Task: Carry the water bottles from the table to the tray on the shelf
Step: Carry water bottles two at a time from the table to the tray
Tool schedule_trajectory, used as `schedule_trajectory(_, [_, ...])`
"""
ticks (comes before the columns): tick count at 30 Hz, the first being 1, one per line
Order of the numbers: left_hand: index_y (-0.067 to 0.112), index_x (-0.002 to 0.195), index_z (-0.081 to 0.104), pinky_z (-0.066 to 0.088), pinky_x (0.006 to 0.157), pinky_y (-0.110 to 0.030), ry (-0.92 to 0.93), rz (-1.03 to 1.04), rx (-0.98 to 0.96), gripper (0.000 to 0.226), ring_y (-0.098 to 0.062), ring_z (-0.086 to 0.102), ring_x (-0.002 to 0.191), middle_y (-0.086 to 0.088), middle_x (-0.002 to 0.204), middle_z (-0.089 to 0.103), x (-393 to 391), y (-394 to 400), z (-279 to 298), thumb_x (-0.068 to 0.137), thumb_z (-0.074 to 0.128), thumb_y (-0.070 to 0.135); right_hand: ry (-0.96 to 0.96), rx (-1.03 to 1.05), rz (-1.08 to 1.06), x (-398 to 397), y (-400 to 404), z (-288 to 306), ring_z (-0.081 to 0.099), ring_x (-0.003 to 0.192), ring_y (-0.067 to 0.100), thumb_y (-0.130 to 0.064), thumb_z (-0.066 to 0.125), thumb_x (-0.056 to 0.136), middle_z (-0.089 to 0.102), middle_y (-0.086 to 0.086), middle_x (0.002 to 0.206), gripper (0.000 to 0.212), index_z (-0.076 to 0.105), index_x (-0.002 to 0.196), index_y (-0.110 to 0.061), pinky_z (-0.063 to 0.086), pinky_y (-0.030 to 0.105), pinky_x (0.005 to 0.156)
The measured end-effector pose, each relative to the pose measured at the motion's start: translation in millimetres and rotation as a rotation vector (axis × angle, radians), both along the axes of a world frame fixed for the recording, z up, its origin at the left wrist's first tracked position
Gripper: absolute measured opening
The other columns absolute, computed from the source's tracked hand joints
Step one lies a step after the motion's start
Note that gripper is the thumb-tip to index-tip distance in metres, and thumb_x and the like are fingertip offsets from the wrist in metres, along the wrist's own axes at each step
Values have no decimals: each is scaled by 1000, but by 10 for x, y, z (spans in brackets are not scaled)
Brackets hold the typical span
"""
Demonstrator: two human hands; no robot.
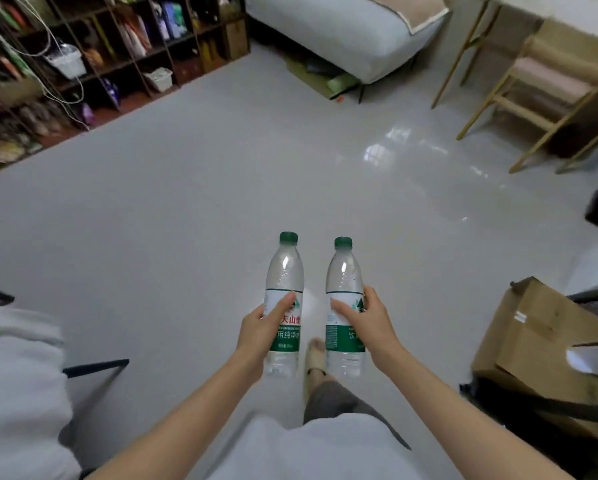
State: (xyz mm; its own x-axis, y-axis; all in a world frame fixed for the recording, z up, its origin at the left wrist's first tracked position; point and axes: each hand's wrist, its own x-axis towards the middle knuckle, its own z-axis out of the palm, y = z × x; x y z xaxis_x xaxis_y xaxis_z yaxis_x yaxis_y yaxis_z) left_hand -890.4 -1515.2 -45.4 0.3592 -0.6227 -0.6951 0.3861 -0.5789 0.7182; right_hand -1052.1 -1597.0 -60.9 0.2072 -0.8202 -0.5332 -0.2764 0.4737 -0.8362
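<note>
The left hand (261,336) grips one bottle (283,306) and the right hand (370,323) grips the other bottle (345,308), both upright over the floor at six o'clock. Keep them straight and walk slowly to the shelf (82,60) at ten o'clock. I cannot tell which is the tray.

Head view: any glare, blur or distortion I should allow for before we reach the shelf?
Head view: window glare on the floor; wide-angle bending curves the shelf and chair; edges smear, as at the box; both bottles, left and right, and the left hand and right hand stay sharp.
</note>
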Motion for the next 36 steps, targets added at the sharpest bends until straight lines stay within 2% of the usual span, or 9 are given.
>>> schedule_trajectory(4, [11,101,68,57,61,-29,-7,84,-17,38,-25,73,77,-10,89,76,531,-1057,-55,81,71,43,-83,139,-6,637,-1186,-171,72,84,27,-19,73,83,72,11,97,32,61,111,-12,60,38,71])
schedule_trajectory(8, [10,102,69,59,73,-37,-15,191,8,40,-31,73,85,-11,90,76,1082,-1993,-23,80,72,43,-86,184,58,1248,-2274,-101,71,79,27,-17,72,83,72,12,93,20,63,101,-14,58,35,66])
schedule_trajectory(10, [9,103,68,59,72,-37,-34,225,6,41,-30,73,84,-11,90,75,1384,-2452,10,81,71,44,-100,182,90,1571,-2792,-13,71,77,26,-17,72,84,72,12,92,17,62,98,-16,58,34,64])
schedule_trajectory(16, [11,100,68,55,59,-27,-34,303,-10,37,-23,72,72,-9,87,75,2346,-3836,-2,83,69,43,-58,131,185,2663,-4223,43,71,80,25,-19,73,83,72,10,95,26,61,106,-16,57,32,62])
schedule_trajectory(22, [11,100,70,56,61,-28,-19,315,-17,39,-24,73,74,-8,85,76,3534,-5241,-147,80,72,45,-62,107,171,3899,-5559,-60,72,82,25,-20,73,83,72,8,95,24,61,103,-19,59,35,66])
schedule_trajectory(27, [11,99,69,53,56,-24,-44,296,-27,38,-21,73,72,-7,84,76,4593,-6377,50,81,70,45,-65,83,141,4878,-6675,97,72,82,25,-20,74,82,73,9,94,25,62,104,-17,59,36,69])
schedule_trajectory(33, [12,97,70,54,55,-24,-104,290,-50,33,-21,73,73,-7,84,76,5649,-7712,166,82,72,41,-88,53,134,5908,-7993,146,72,81,24,-20,73,83,72,9,94,23,62,103,-17,58,32,64])
schedule_trajectory(36, [12,95,70,58,62,-29,-143,308,-60,31,-25,73,78,-9,86,76,6172,-8432,99,80,74,39,-71,34,170,6463,-8750,68,72,83,25,-22,74,82,72,8,95,28,61,106,-16,60,37,71])
